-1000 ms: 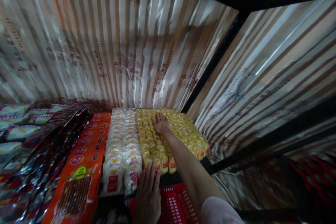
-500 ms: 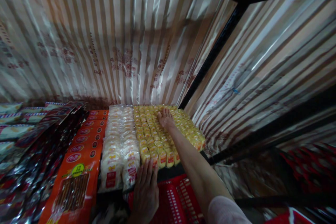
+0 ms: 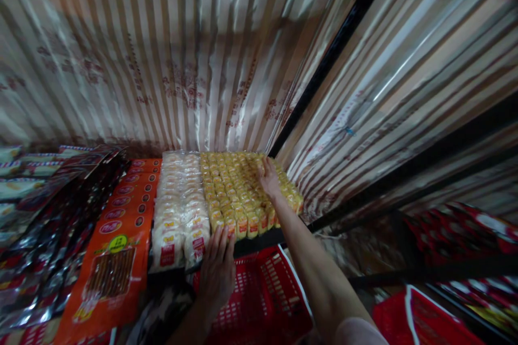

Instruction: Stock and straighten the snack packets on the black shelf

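1. Striped sheeting point(image 3: 162, 64) rises behind the black-edged shelf point(image 3: 259, 241), and I take it as a backing that gives the rows something to end against.
2. On that shelf, in the corner, the yellow-wrapped snack packets point(image 3: 230, 188) stand in tight ranks, labels facing front, probably so that neighbours prop each other upright.
3. A red slotted basket point(image 3: 283, 280) sits below the shelf's front edge, seemingly kept near for easy reach.
4. Two columns of clear-wrapped white packets point(image 3: 176, 194) border the yellow block on its left; beyond them, orange pouches point(image 3: 125, 205) overlap, likely so each printed top shows.
5. The right hand point(image 3: 269, 179) reaches deep along a nearly straight arm, palm down over the yellow tops near the back; its grip is spread, clamped on nothing I can see.
6. The left hand point(image 3: 218, 269) lies flat at the front, fingers extended side by side, tips against the front packets as if steadying them, its grip uncurled.
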Demonstrator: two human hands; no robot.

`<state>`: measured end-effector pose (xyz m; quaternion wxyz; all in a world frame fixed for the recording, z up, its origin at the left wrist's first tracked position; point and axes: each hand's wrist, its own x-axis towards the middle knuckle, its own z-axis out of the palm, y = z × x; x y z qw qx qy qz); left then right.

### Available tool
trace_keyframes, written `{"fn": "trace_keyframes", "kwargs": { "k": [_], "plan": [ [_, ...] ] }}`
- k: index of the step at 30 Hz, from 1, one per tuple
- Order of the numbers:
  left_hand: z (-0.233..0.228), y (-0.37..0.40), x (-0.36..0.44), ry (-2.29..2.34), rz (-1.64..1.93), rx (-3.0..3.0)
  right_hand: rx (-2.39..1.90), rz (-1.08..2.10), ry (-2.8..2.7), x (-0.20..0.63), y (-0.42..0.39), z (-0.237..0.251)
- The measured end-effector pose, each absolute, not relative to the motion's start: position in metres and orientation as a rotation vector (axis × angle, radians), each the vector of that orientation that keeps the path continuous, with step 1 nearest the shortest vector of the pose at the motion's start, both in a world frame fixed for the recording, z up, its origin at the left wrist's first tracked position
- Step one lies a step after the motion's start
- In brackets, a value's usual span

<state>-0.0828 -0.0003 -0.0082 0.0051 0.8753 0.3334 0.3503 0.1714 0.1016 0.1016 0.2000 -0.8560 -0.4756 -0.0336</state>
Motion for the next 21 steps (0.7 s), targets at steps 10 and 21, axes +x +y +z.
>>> {"fn": "trace_keyframes", "kwargs": {
  "k": [10,21],
  "plan": [
    [-0.008,-0.003,-0.087,0.998,1.029,2.657,-1.821,-0.3,-1.177,0.085,-0.055,0.044],
    [-0.009,-0.003,-0.092,0.942,1.093,2.633,-1.917,-0.111,-1.363,0.056,-0.056,0.016]
  ]
}}
